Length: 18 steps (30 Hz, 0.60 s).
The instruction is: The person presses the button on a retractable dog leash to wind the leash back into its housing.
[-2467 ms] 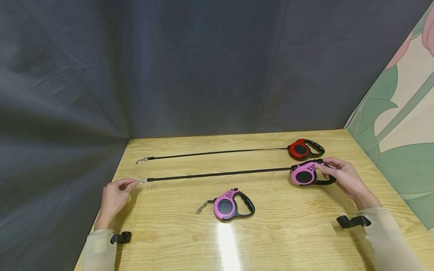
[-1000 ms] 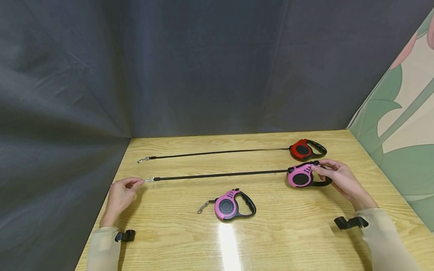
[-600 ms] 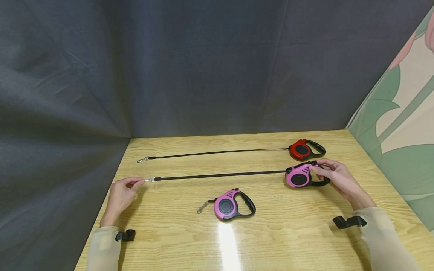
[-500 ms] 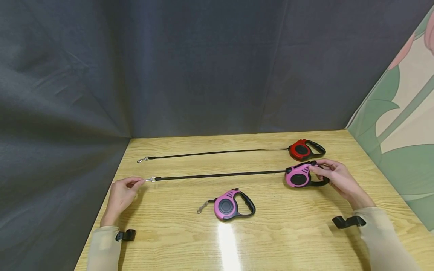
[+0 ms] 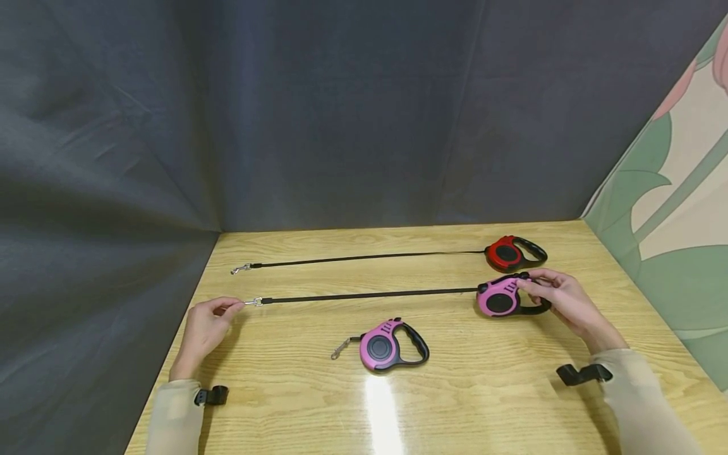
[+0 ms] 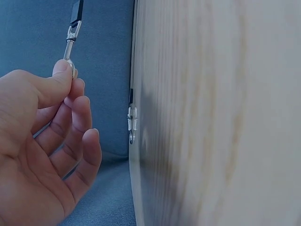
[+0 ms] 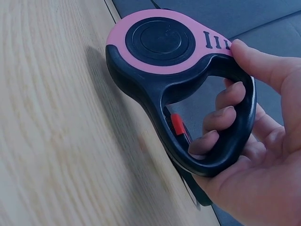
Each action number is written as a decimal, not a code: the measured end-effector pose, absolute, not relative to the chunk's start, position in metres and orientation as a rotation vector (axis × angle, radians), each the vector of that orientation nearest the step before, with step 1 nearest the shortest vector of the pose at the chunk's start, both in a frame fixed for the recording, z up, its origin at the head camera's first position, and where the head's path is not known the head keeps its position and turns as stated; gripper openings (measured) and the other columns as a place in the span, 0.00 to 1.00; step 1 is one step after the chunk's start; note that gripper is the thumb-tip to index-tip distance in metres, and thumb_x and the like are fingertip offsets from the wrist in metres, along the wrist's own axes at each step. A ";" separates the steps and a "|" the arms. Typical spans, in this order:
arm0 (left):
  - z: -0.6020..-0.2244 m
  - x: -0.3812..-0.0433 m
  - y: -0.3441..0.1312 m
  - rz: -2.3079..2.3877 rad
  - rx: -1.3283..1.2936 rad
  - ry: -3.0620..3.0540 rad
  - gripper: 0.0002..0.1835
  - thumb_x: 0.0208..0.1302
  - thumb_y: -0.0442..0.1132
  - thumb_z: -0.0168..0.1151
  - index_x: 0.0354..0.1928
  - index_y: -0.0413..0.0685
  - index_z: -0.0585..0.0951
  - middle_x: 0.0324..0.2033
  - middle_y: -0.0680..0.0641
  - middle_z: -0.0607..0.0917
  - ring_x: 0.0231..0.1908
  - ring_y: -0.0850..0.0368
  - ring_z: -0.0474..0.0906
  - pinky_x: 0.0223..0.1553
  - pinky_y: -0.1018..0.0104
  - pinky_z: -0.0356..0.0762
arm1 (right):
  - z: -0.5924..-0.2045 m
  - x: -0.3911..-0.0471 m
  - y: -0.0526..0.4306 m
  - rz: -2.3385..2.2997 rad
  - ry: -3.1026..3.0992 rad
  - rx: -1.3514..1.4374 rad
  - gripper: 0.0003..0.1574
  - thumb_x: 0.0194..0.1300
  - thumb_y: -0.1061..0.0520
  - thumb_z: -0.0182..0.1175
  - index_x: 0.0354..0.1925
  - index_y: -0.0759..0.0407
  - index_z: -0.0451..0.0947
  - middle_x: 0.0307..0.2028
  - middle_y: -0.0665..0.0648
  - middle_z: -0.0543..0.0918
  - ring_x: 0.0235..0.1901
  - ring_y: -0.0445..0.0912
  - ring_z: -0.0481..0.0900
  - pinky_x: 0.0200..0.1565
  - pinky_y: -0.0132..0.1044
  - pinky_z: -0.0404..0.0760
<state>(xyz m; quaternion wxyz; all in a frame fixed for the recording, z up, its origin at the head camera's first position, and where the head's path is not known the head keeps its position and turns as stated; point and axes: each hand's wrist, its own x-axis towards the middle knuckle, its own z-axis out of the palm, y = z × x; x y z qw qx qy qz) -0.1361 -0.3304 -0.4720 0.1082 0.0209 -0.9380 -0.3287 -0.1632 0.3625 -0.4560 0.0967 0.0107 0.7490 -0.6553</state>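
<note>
A pink and black retractable dog leash is stretched between my hands, its black strap pulled out straight. My right hand grips the black handle, with fingers curled through the loop in the right wrist view and the thumb near the top of the pink casing. My left hand pinches the metal clip at the strap's other end between thumb and forefinger. In the left wrist view, that clip is held away from the tabletop, while the other fingers curl loosely.
Behind, a red retractable leash lies with its strap drawn out leftward to a metal clip. A second pink leash, strap mostly wound in, lies in front with its clip. Dark cloth borders the wooden table.
My left hand has moved right with the clip, and my right hand has shifted slightly left with the pink leash. The strap between them is shorter. The other two leashes stay where they were.
</note>
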 end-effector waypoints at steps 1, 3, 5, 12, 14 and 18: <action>-0.472 -0.136 -0.330 -0.967 0.058 -2.757 0.09 0.72 0.39 0.71 0.46 0.41 0.92 0.37 0.41 0.93 0.30 0.67 0.80 0.29 0.69 0.77 | -0.456 -0.163 0.362 -1.940 2.219 0.034 0.06 0.78 0.58 0.63 0.43 0.46 0.82 0.30 0.41 0.81 0.30 0.38 0.75 0.30 0.36 0.64; -0.471 -0.136 -0.330 -0.966 0.049 -2.751 0.09 0.72 0.39 0.72 0.45 0.41 0.92 0.37 0.40 0.93 0.30 0.67 0.80 0.29 0.69 0.77 | -0.456 -0.163 0.362 -1.929 2.228 0.037 0.05 0.78 0.58 0.63 0.43 0.46 0.82 0.31 0.41 0.81 0.30 0.38 0.75 0.30 0.36 0.64; -0.470 -0.136 -0.330 -0.964 0.039 -2.747 0.09 0.72 0.39 0.71 0.45 0.41 0.92 0.37 0.40 0.93 0.30 0.66 0.81 0.29 0.70 0.77 | -0.456 -0.163 0.362 -1.922 2.229 0.042 0.06 0.78 0.58 0.63 0.43 0.45 0.83 0.30 0.41 0.81 0.31 0.38 0.75 0.30 0.36 0.65; -0.468 -0.134 -0.329 -0.962 0.061 -2.765 0.09 0.73 0.40 0.71 0.46 0.42 0.92 0.40 0.40 0.93 0.33 0.60 0.83 0.30 0.69 0.77 | -0.456 -0.164 0.360 -1.933 2.220 0.040 0.07 0.78 0.58 0.63 0.44 0.44 0.84 0.29 0.42 0.80 0.30 0.38 0.75 0.30 0.34 0.67; -0.467 -0.134 -0.328 -0.972 0.062 -2.765 0.09 0.73 0.40 0.70 0.46 0.41 0.92 0.41 0.39 0.93 0.34 0.58 0.84 0.30 0.69 0.77 | -0.456 -0.164 0.359 -1.939 2.214 0.044 0.06 0.78 0.58 0.63 0.44 0.44 0.84 0.30 0.42 0.81 0.30 0.38 0.75 0.30 0.33 0.67; -0.466 -0.134 -0.327 -0.986 0.049 -2.764 0.10 0.74 0.40 0.70 0.46 0.41 0.92 0.41 0.38 0.93 0.35 0.57 0.84 0.32 0.70 0.78 | -0.457 -0.164 0.358 -1.949 2.203 0.040 0.06 0.78 0.57 0.63 0.44 0.45 0.83 0.31 0.41 0.82 0.30 0.38 0.75 0.31 0.33 0.68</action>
